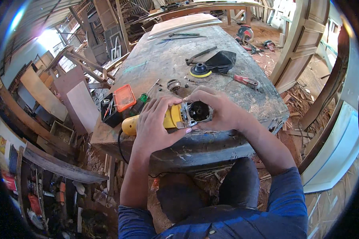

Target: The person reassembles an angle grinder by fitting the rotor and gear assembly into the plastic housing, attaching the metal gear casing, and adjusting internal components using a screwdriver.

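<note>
My left hand (153,125) grips the yellow body (129,125) of a power tool lying near the front edge of a worn workbench (251,99). My right hand (225,113) is closed round the opened metal gear housing (198,111), whose dark cavity faces up. Just beyond my hands are a detached metal part (173,85) and some small pieces. A green screwdriver (143,97) and a black tool case with an orange lid (123,96) stand to the left. Farther back lie a round pad with yellow rim (200,70), a black guard (221,59) and a red-handled tool (245,80).
Boards (183,23) and long tools lie at the bench's far end. A wooden door (299,51) leans on the right, near power tools (245,36) on the debris-strewn floor. Panels (77,99) and scrap wood crowd the left. A black cord (121,149) hangs over the front edge.
</note>
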Tool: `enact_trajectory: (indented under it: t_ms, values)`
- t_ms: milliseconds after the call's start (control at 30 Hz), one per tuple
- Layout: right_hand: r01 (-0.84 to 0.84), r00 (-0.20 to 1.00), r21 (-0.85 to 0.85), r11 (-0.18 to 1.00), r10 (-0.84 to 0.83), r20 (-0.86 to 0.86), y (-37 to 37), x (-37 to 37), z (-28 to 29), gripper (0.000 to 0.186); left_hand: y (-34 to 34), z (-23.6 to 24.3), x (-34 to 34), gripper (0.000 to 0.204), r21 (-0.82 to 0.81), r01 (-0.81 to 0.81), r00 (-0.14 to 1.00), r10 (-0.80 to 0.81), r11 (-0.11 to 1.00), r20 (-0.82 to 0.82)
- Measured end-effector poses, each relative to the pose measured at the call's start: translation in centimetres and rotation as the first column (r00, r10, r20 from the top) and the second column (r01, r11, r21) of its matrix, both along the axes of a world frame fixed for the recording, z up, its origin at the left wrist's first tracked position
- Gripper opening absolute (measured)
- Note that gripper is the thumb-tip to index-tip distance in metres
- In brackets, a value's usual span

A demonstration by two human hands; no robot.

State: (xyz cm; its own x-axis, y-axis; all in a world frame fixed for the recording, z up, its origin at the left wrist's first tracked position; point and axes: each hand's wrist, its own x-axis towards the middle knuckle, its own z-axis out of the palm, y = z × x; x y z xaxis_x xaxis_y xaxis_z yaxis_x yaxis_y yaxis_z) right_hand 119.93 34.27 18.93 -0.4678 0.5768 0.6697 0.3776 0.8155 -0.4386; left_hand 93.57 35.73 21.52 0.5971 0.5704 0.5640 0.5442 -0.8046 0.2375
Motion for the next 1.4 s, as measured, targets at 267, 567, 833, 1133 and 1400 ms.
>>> enact_trajectory:
  t_ms: [267, 567, 833, 1133, 1400]
  values:
    - [0.004, 1.000, -0.021, 1.000, -0.004, 0.021, 0.1, -0.1, 0.0, 0.073, 0.6, 0.4, 0.1, 0.076, 0.019, 0.043, 0.999, -0.043, 0.999, -0.010]
    - [0.040, 0.999, -0.080, 0.996, -0.037, 0.039, -0.2, -0.2, 0.3, 0.080, 1.0, 0.5, 1.0, 0.075, 0.019, 0.075, 0.997, -0.075, 0.997, 0.004]
    - [0.113, 0.994, -0.118, 0.987, -0.110, 0.028, -0.8, 0.0, 0.1, 0.088, 3.5, 1.6, 1.2, 0.077, -0.263, 0.039, 0.995, -0.061, 0.964, -0.075]
    - [0.220, 0.975, -0.293, 0.930, -0.214, 0.053, -1.6, 2.0, 0.5, 0.071, 4.3, 1.5, 1.2, 0.080, -0.392, 0.044, 0.992, -0.086, 0.919, -0.089]
    - [0.243, 0.970, -0.281, 0.928, -0.235, 0.063, -1.5, 1.2, 0.4, 0.070, 5.2, 1.4, 0.9, 0.080, -0.507, 0.100, 0.991, -0.129, 0.856, -0.023]
